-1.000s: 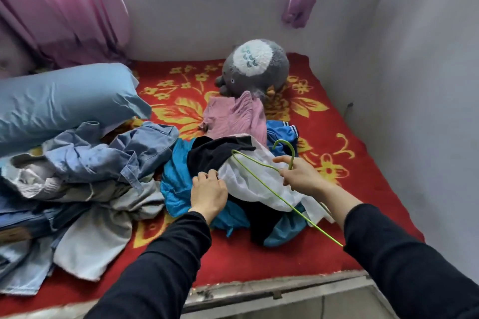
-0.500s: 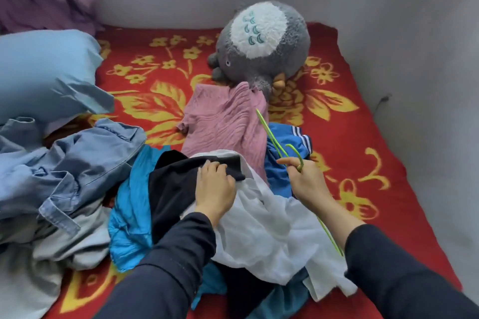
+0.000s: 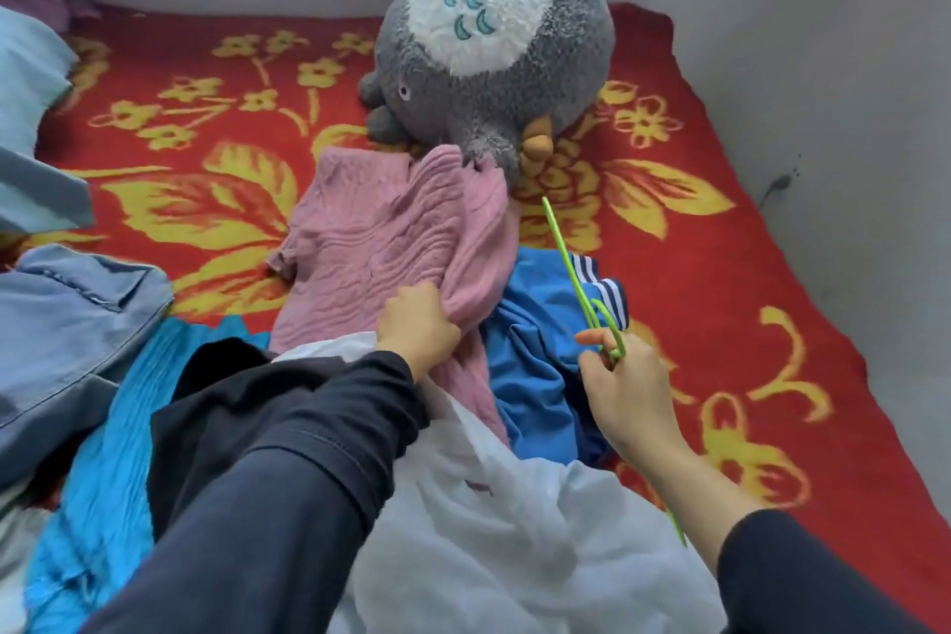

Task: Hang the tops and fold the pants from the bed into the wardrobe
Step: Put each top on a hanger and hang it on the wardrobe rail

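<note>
Blanket [image 3: 720,299] in red with yellow flowers lies bare to the right of the right hand [image 3: 625,391], as far as the grey wall [image 3: 823,67], which closes off the bed on that side and along the far edge. Beyond both hands a grey plush toy [image 3: 494,41] sits against the far wall and touches the top of the pink sweater [image 3: 391,242]. To the left of the left hand [image 3: 417,324] there is more bare blanket, then denim [image 3: 62,324] and a light blue pillow [image 3: 25,93] at the frame's edge.

The left hand has its fingers curled into the near part of the pink sweater and grips a bunch of its knit. Under that forearm lie a black garment [image 3: 231,391], a teal garment [image 3: 103,479] and a white garment [image 3: 514,530].

The right hand pinches the green hanger [image 3: 571,273] near its hook, thumb against curled fingers. The hanger is seen almost edge-on: its long axis runs from beside the right forearm, past the fingers, away toward the plush toy, above a blue garment [image 3: 535,376] with a striped cuff that lies between the hands. The sweater lies spread lengthwise from the left hand toward the toy.
</note>
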A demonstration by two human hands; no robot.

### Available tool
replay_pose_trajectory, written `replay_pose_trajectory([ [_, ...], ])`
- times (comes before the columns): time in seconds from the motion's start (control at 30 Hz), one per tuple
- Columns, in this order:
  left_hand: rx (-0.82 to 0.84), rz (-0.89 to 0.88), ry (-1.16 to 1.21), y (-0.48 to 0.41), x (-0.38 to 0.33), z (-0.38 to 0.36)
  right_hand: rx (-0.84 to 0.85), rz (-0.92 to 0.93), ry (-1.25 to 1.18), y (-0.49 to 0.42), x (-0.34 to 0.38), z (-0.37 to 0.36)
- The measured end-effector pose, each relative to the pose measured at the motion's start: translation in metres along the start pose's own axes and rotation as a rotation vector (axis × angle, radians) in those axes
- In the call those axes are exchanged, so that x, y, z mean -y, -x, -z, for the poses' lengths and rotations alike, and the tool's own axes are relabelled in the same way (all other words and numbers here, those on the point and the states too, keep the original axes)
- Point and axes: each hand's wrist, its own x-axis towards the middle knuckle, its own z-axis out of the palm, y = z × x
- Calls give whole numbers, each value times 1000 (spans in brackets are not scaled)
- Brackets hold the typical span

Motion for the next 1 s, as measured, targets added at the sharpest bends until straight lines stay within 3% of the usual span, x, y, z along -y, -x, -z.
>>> replay_pose_trajectory([
  [0.23, 35, 145, 806, 18, 10, 116, 34, -50, -79, 0, 60, 42],
  [0.4, 64, 4, 1339, 52, -19, 226, 35, -4, -205, 5, 138, 80],
  [0.57, 34, -54, 1608, 109, -48, 347, 202, 88, -554, 32, 213, 141],
  [0.7, -43, -71, 1784, 162, -79, 417, 417, 209, -433, 69, 252, 175],
  [0.77, -61, -77, 1809, 184, -89, 439, 499, 189, -502, 89, 265, 179],
  [0.93, -112, -131, 1777, 223, -85, 461, 358, 243, -505, 120, 301, 205],
  [1.0, -26, -113, 1876, 232, -74, 462, 291, 198, -555, 126, 315, 228],
])
